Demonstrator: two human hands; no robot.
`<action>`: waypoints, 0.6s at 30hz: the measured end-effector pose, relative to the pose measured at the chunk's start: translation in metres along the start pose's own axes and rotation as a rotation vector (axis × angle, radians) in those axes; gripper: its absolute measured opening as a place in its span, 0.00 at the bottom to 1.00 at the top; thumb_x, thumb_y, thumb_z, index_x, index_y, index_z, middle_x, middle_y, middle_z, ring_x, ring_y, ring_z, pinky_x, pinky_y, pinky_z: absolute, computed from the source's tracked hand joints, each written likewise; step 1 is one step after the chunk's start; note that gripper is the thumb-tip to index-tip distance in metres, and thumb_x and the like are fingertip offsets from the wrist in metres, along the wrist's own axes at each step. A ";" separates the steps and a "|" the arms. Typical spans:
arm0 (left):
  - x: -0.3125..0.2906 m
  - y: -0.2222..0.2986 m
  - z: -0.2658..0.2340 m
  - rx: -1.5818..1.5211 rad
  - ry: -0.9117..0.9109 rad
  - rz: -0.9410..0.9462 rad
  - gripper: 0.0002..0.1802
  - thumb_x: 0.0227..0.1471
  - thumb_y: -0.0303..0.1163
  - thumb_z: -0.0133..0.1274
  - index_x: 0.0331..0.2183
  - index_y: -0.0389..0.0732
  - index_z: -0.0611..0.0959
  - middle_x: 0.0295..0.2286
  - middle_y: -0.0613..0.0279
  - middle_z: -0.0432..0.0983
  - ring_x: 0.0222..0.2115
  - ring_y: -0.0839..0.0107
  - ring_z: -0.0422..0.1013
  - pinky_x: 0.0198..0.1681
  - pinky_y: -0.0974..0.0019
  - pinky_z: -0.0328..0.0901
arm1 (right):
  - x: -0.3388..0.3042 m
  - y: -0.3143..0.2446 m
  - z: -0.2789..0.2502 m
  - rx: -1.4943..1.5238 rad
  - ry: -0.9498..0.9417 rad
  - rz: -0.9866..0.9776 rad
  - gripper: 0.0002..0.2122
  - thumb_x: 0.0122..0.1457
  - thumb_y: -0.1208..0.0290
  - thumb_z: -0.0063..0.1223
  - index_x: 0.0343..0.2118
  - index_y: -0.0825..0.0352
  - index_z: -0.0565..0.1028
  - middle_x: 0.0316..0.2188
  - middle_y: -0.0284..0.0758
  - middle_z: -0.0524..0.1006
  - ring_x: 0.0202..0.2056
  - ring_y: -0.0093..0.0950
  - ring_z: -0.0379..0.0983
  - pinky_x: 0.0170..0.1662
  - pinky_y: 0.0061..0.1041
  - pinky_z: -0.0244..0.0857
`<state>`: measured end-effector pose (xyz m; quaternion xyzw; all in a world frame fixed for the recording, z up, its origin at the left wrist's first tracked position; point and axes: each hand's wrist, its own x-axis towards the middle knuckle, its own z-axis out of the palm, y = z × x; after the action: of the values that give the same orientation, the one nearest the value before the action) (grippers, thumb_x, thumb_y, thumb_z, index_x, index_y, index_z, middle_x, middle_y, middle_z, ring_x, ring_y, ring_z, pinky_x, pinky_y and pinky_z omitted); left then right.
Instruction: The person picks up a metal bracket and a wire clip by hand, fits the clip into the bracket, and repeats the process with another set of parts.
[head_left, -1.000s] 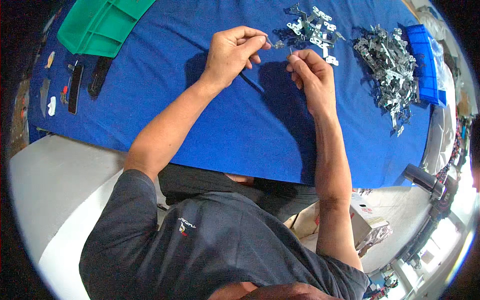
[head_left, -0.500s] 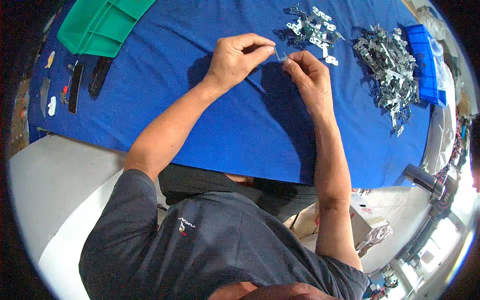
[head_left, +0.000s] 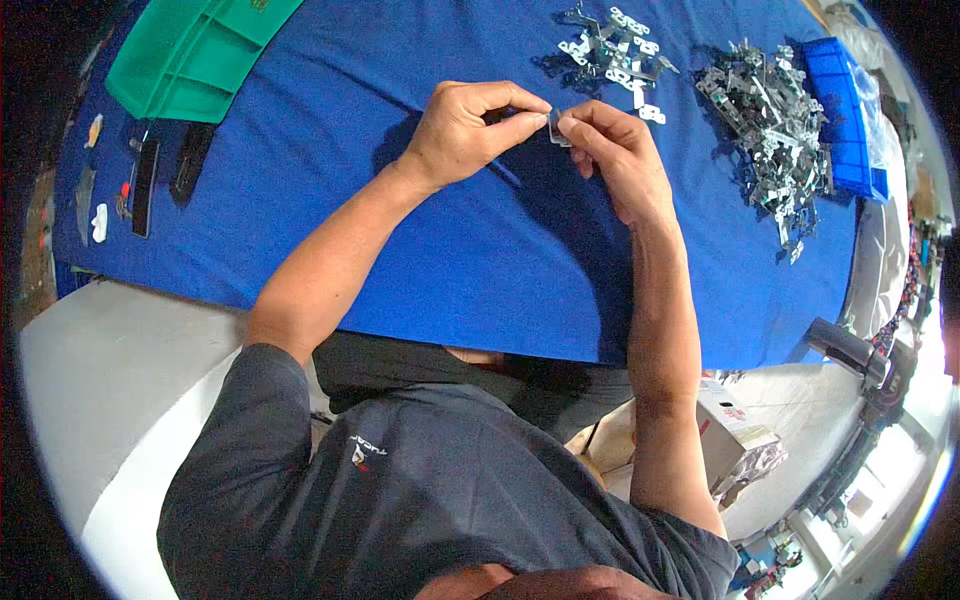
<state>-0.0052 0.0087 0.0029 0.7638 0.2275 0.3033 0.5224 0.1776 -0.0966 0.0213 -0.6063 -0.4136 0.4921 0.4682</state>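
Observation:
A small bent metal bracket (head_left: 557,132) is held up over the blue cloth, between my two hands. My right hand (head_left: 622,150) pinches it between thumb and fingers, which partly hide it. On the other side, my left hand (head_left: 468,132) has thumb and forefinger pinched together at the bracket's upper left edge. Whether a second tiny part sits in the left fingertips is too small to tell. Beyond my right hand lies a loose group of flat silver metal pieces (head_left: 622,72).
A large heap of metal parts (head_left: 775,125) lies at the right, beside a blue plastic bin (head_left: 845,120). At the far left stands a green bin (head_left: 185,60), with a black bar-shaped thing (head_left: 145,188) nearer me. The blue cloth (head_left: 480,270) covers the table.
My right hand has turned and come closer to the left fingertips, so the bracket now sits upright against them. The left hand has stayed almost still. The whole view has shifted slightly.

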 end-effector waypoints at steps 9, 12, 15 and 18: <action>0.005 -0.005 -0.001 -0.205 0.129 -0.143 0.08 0.56 0.29 0.57 0.37 0.37 0.85 0.28 0.65 0.83 0.21 0.84 0.71 0.23 0.78 0.66 | 0.002 0.001 0.006 0.228 0.220 -0.034 0.09 0.65 0.66 0.52 0.34 0.66 0.77 0.24 0.26 0.74 0.22 0.14 0.65 0.25 0.16 0.58; 0.006 -0.009 -0.003 -0.388 0.198 -0.230 0.10 0.58 0.30 0.55 0.40 0.36 0.83 0.30 0.59 0.82 0.22 0.80 0.73 0.23 0.78 0.68 | -0.001 -0.002 0.011 0.071 0.164 -0.022 0.09 0.65 0.66 0.53 0.34 0.67 0.77 0.23 0.27 0.75 0.23 0.14 0.67 0.24 0.15 0.59; 0.006 -0.009 -0.003 -0.379 0.196 -0.224 0.10 0.58 0.30 0.55 0.40 0.36 0.83 0.30 0.59 0.82 0.22 0.80 0.73 0.23 0.78 0.68 | 0.000 0.001 0.012 0.025 0.127 -0.057 0.09 0.64 0.66 0.54 0.34 0.68 0.78 0.23 0.27 0.76 0.25 0.14 0.67 0.27 0.16 0.61; 0.007 -0.009 -0.004 -0.367 0.187 -0.225 0.09 0.58 0.29 0.55 0.40 0.36 0.84 0.30 0.59 0.82 0.22 0.80 0.73 0.22 0.78 0.68 | 0.001 0.001 0.013 0.009 0.125 -0.062 0.10 0.64 0.66 0.54 0.35 0.69 0.78 0.24 0.27 0.76 0.25 0.15 0.68 0.28 0.17 0.62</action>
<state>-0.0033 0.0184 -0.0029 0.5943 0.2997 0.3488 0.6598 0.1653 -0.0935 0.0187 -0.6206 -0.3999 0.4403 0.5109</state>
